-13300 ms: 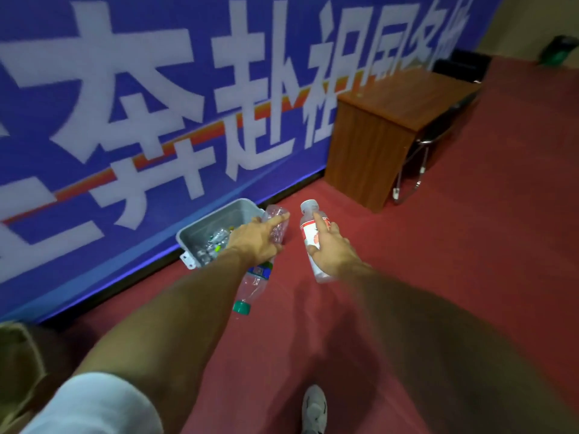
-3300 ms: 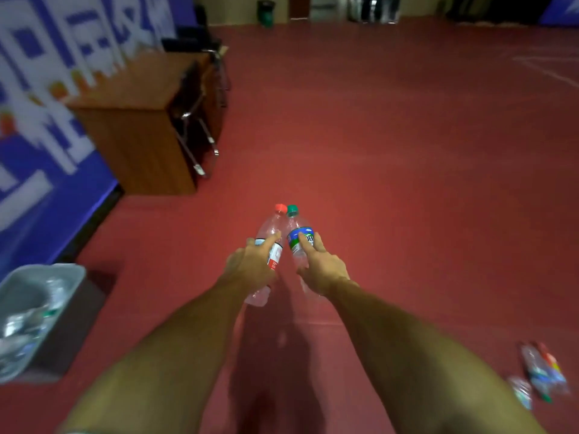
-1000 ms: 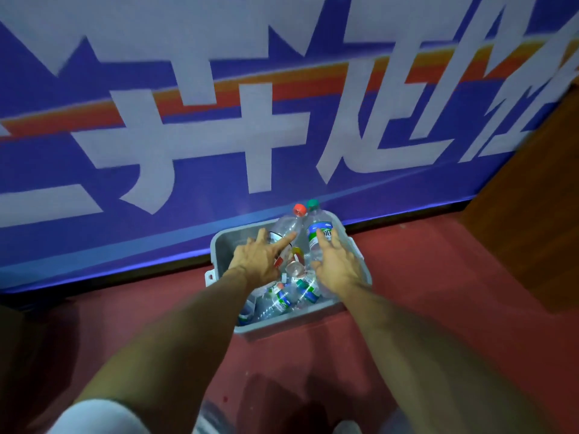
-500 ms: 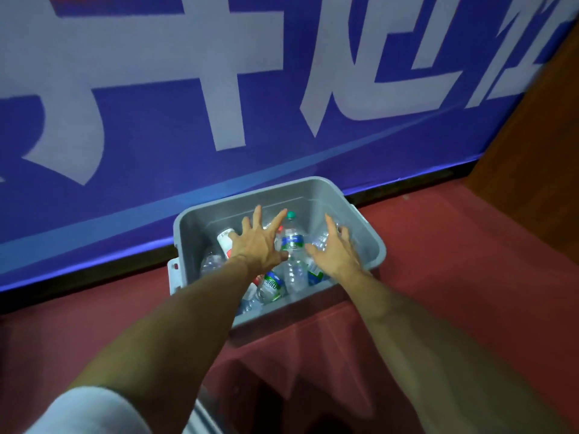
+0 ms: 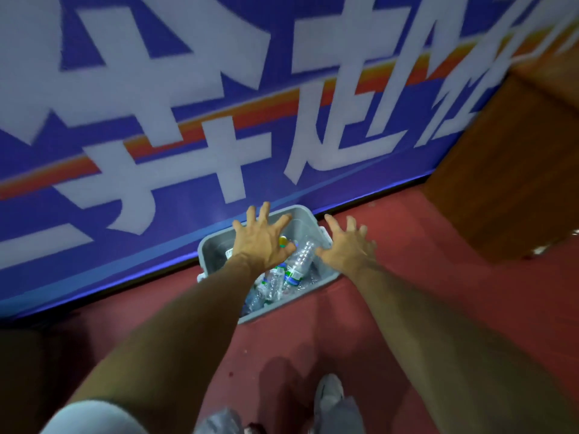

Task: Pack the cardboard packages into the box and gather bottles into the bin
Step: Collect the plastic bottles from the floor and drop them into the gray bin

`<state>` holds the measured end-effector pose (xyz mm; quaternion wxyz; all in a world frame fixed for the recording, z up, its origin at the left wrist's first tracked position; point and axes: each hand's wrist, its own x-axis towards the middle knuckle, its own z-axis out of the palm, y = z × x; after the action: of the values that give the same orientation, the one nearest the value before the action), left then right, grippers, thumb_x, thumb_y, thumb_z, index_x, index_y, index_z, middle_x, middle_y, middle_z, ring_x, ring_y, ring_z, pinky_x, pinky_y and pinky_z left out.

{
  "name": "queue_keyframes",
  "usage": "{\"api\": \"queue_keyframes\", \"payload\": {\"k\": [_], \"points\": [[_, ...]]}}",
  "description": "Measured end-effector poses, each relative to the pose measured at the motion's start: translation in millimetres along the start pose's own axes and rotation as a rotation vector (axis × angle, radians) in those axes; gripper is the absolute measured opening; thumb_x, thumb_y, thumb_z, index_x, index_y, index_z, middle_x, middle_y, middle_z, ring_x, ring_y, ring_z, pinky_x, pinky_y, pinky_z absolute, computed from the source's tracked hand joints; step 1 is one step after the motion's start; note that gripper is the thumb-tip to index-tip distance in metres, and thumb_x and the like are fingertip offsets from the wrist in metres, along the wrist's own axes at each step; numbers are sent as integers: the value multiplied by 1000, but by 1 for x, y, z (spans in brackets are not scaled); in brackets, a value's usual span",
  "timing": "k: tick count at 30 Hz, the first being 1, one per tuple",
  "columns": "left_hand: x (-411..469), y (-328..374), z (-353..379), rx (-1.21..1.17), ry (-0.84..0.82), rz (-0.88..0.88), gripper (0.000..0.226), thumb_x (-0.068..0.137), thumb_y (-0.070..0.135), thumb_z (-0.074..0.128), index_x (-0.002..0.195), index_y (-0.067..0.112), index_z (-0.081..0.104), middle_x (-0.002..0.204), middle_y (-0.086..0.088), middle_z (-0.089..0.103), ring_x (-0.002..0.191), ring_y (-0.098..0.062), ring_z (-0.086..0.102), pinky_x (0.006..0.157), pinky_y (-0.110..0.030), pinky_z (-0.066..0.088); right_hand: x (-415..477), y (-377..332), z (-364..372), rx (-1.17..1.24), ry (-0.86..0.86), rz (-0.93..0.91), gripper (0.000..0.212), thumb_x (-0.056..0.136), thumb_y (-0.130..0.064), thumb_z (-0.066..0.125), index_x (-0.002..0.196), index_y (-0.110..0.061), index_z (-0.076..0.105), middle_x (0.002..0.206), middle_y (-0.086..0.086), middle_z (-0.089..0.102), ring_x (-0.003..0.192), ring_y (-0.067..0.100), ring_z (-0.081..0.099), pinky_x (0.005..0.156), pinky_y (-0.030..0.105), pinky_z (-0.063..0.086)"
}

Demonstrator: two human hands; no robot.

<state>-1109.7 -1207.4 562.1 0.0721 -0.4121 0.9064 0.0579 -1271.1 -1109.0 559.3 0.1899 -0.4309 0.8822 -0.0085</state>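
Floor: red floor (image 5: 423, 296), blue banner wall (image 5: 156, 120) behind.
Bin: grey plastic bin (image 5: 308, 219) against the banner — clear plastic bottles (image 5: 297, 261) inside.
Left hand (image 5: 261, 242): fingers spread, empty, above the bottles.
Right hand (image 5: 349, 247): fingers spread, empty — over the bin's right rim.

Both bare arms extend forward from the near edge, side by side and well apart. Left hand (image 5: 261, 244): palm down, fingers straight and spread wide, holding nothing. Right hand (image 5: 347, 247): palm down, fingers spread, empty, set to the right of the left hand. A white sleeve (image 5: 91, 418) covers the left upper arm.
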Motion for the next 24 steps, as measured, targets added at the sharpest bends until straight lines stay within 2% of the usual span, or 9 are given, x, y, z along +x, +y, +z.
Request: {"api": "queue_keyframes", "payload": {"k": [4,10,14,19,24], "points": [[-28,35,-81,-36,-19,89,69,92,63,41,154,43,19,164,-11,5,147,-41,8,108,-63,28,-61,5,-79,-12,37,82,67,91,-57,55,149,-39,28,157,5,18,138,35,25,104,54,34],[-59,94,-167,-49,-32,284,71,92,59,47,155,44,16,165,-13,0,149,-42,0,109,-68,24,-153,34,-144,8,107,265,69,93,-59,52,153,-40,24,159,5,18,140,35,24,107,56,34],[-85,150,-188,-50,-48,417,72,92,60,50,154,45,17,165,-11,0,150,-41,-1,111,-67,22,-223,74,-168,48,154,436,70,93,-56,53,154,-39,23,157,6,21,139,34,27,107,57,33],[-139,239,-196,-36,-28,661,67,91,60,50,152,42,27,162,-8,15,148,-39,10,110,-65,25,-323,142,-179,127,189,660,70,91,-52,59,152,-36,28,150,9,29,134,37,32,104,58,36],[-209,337,-198,-37,-44,858,64,90,58,52,149,45,31,163,-6,10,148,-38,8,111,-64,22,-435,207,-169,143,231,885,72,91,-55,57,153,-37,26,157,9,21,138,39,27,107,60,30]]}}
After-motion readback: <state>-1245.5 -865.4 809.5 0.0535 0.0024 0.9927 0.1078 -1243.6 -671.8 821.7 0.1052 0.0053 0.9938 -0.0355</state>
